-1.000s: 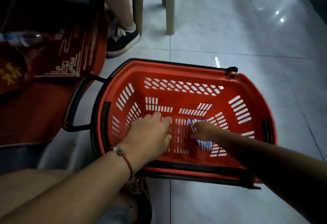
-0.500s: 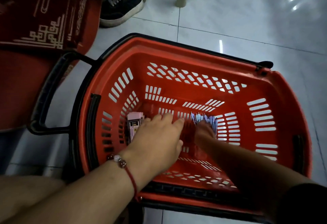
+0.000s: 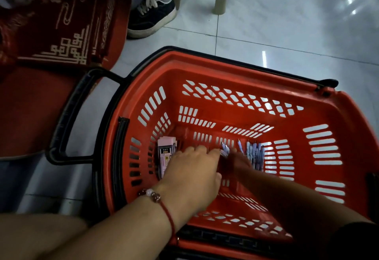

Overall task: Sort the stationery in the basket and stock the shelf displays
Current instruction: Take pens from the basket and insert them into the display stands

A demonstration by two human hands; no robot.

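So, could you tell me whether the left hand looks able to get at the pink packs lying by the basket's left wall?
Probably yes: the left hand lies flat on the basket floor right beside the pink packs, and nothing covers them.

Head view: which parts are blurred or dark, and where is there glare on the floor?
Head view: the right hand is motion-blurred and in shadow; the pens beside it are soft. The left hand is sharper and better lit. Glare streaks lie on the floor tiles beyond the basket; the frame corners are dark.
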